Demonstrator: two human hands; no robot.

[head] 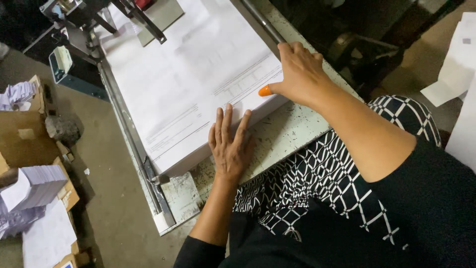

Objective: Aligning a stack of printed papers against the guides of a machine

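Lying flat on a worn, speckled table (292,134), a thick stack (193,84) of large white printed sheets filled most of the work surface. Long axis of the stack ran from the near left corner up toward the machine parts (99,15) at the far end, parallel to the metal rail (126,134) along its left side.

Left hand (229,144): palm down, fingers spread and straight, fingertips on the near edge of the stack, heel of the hand on the bare table. Gripping nothing; pressing or steadying only.

Right hand (300,72): set on the near right corner of the stack, fingers curled loosely over the sheets, thumb pointing left along the edge and wearing an orange fingertip cover (266,91). Whether a sheet was pinched under the thumb could not be told.

Relation of note: the stack lay ahead of both hands, away from the body; the right hand sat further onto the paper, the left only at its edge (both touching it, well apart from each other).

Appearance of the stack: clean white, faint grey ruled lines and table-like print on the top sheet, edges squared, several sheets deep at the near side.

Surroundings: cardboard boxes (25,134) with smaller paper bundles (34,186) on the floor at left; loose white sheets (456,64) at far right.
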